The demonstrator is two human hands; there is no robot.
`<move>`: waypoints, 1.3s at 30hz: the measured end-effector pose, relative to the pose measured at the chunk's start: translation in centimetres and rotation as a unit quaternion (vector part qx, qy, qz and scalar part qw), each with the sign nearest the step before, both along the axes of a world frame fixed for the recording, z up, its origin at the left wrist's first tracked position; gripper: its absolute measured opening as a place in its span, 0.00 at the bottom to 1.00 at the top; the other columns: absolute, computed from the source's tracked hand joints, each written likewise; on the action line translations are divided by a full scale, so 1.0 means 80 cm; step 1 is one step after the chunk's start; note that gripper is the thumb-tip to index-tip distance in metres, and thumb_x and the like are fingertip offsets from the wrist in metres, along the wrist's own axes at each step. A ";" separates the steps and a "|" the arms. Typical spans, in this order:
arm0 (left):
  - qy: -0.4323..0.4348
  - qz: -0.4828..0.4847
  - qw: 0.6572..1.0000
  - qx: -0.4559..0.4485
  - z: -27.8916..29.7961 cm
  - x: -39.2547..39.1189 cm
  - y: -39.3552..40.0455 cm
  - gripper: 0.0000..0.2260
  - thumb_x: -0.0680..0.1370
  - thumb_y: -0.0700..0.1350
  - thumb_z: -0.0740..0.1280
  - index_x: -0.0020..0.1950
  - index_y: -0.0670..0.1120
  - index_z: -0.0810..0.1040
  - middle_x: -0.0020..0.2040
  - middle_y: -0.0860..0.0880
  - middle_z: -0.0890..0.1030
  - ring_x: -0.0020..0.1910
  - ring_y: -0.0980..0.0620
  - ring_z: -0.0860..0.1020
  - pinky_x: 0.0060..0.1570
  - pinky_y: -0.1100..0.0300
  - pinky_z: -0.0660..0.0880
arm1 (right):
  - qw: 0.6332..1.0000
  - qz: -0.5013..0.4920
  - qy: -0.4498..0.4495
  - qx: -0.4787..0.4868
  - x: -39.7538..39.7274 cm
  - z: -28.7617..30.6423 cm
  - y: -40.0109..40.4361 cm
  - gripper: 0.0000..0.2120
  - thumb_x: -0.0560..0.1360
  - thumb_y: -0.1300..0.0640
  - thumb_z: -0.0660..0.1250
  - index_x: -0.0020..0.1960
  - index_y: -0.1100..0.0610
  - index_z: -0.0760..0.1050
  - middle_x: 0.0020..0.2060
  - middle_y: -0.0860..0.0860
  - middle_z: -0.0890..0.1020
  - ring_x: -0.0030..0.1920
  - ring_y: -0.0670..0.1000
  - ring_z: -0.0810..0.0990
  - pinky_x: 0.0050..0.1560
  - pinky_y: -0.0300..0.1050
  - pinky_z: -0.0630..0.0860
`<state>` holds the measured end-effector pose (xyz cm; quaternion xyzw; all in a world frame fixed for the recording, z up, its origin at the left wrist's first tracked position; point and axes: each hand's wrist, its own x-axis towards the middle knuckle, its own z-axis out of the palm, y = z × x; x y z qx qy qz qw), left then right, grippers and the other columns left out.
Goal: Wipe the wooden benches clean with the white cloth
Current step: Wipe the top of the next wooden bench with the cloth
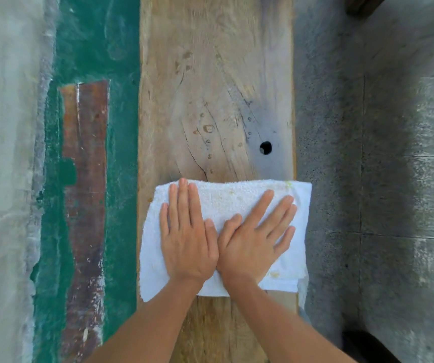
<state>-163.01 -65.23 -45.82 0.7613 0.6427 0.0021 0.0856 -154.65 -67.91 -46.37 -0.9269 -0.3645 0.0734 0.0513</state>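
1. Both forearms reach in from the bottom edge; the left hand (187, 237) and right hand (256, 239) lie flat, side by side, on the cloth (226, 200). Neither grip is clenched: fingers are straight and spread, pressing down, with the two thumbs touching.
2. That cloth lies folded across the table (210, 87), near its close end, and its right edge hangs past the table's side.
3. Risk: the overhanging edge could drag off the side during a push, likely pulling the cloth askew and leaving a strip unwiped.
4. Risk: flat palms hold by pressure alone, so on rough grain or the crack (197, 158) the cloth may snag and bunch while the hands slide over it.
5. Risk: the hole (265, 148) just ahead could catch a fold, or a fingertip riding at the front edge.
6. Risk: the droplets (208, 128) ahead may only smear if the cloth, already showing yellowish stains, is dirty underneath.
7. Count: two hands, one cloth, one table fully in view, one hole, several droplets, one rusty strip (85, 179) on the green floor (100, 43) to the left.
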 end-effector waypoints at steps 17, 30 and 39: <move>-0.001 -0.012 1.000 -0.016 0.004 -0.005 0.000 0.29 0.82 0.49 0.48 0.82 0.40 0.50 0.83 0.43 0.51 0.83 0.45 0.48 0.80 0.44 0.52 | 1.000 -0.007 -0.004 0.013 -0.005 -0.002 -0.003 0.34 0.80 0.47 0.52 0.84 0.56 0.52 0.82 0.61 0.53 0.83 0.59 0.50 0.81 0.61 0.50; -0.044 -0.011 0.997 -0.057 0.012 -0.031 -0.088 0.28 0.83 0.50 0.49 0.83 0.43 0.51 0.83 0.47 0.51 0.83 0.48 0.50 0.79 0.45 0.55 | 0.998 0.050 0.047 0.013 -0.024 0.007 -0.103 0.30 0.84 0.45 0.46 0.83 0.54 0.53 0.83 0.57 0.53 0.83 0.56 0.52 0.81 0.57 0.51; -0.017 0.087 0.985 -0.145 0.031 -0.042 -0.186 0.31 0.81 0.51 0.52 0.83 0.45 0.50 0.84 0.49 0.50 0.82 0.49 0.50 0.79 0.49 0.50 | 0.985 0.007 0.157 -0.075 -0.055 0.032 -0.197 0.31 0.82 0.44 0.48 0.82 0.53 0.51 0.82 0.56 0.50 0.82 0.60 0.53 0.77 0.66 0.57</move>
